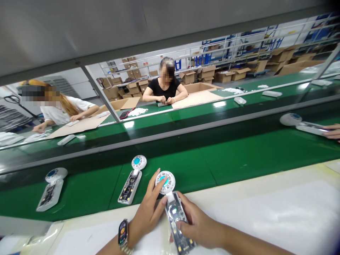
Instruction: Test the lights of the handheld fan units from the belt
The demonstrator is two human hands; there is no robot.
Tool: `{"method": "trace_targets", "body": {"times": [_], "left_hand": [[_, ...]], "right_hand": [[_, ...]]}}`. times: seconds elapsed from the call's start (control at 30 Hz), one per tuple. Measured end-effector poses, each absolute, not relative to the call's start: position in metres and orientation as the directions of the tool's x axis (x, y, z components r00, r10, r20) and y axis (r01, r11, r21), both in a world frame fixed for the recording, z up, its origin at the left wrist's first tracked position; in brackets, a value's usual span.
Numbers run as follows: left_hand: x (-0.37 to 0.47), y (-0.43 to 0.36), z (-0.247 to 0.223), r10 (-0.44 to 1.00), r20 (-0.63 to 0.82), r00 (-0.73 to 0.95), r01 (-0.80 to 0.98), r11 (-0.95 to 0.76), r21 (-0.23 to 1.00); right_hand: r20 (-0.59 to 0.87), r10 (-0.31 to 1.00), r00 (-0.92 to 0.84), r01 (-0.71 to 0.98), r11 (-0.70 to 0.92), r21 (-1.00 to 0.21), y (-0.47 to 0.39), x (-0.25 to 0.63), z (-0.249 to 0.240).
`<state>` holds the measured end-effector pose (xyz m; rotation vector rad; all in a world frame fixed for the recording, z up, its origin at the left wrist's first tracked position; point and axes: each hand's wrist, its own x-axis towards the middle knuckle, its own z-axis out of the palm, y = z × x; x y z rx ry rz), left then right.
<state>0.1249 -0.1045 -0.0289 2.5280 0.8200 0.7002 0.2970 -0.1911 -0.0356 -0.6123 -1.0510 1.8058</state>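
Note:
Held over the front edge of the worktop is a white handheld fan (177, 226) with a round head, a turquoise centre and a bare circuit board along its handle. A small light shines on the board. My right hand (199, 223) wraps round the handle, its thumb pressed on the board. The fan's head is between the fingers of my left hand (151, 209); one fingertip touches the turquoise centre and the thumb lies by the neck. Two similar fans lie on the green belt, one just left of my hands (130, 187) and another farther left (49, 195).
The green conveyor belt (186, 159) runs across in front of me, with a metal rail (159, 135) behind it. At the far right a co-worker's hand (333, 131) holds another fan (309, 126). Two people sit across the line, among white parts and cardboard. A grey panel (132, 24) hangs overhead.

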Motion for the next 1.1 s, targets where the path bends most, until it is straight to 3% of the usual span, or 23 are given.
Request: {"method": "trace_targets", "body": {"times": [0.47, 0.6, 0.7, 0.8, 0.93, 1.1], "left_hand": [[0.127, -0.107, -0.030, 0.627, 0.331, 0.706, 0.441, -0.754, 0.487], [0.126, -0.109, -0.029, 0.419, 0.401, 0.815, 0.273, -0.887, 0.373], [0.126, -0.112, -0.028, 0.198, 0.422, 0.885, 0.094, -0.962, 0.255], [0.128, -0.117, -0.027, 0.104, 0.400, 0.911, 0.027, -0.981, 0.193], [0.130, -0.116, -0.028, 0.243, 0.415, 0.877, 0.162, -0.962, 0.221], [0.129, -0.099, -0.039, 0.541, 0.380, 0.751, 0.455, -0.840, 0.296]], "right_hand": [[-0.041, 0.913, -0.406, -0.509, -0.263, -0.820, -0.188, 0.297, -0.033], [0.033, 0.942, -0.334, -0.599, -0.185, -0.779, -0.183, 0.301, -0.031], [0.098, 0.916, -0.389, -0.637, -0.190, -0.747, -0.182, 0.304, -0.031], [0.096, 0.908, -0.409, -0.626, -0.202, -0.753, -0.182, 0.305, -0.034], [0.102, 0.918, -0.384, -0.552, -0.139, -0.822, -0.181, 0.303, -0.039], [-0.123, 0.913, -0.388, -0.454, -0.305, -0.837, -0.181, 0.300, -0.048]]}}
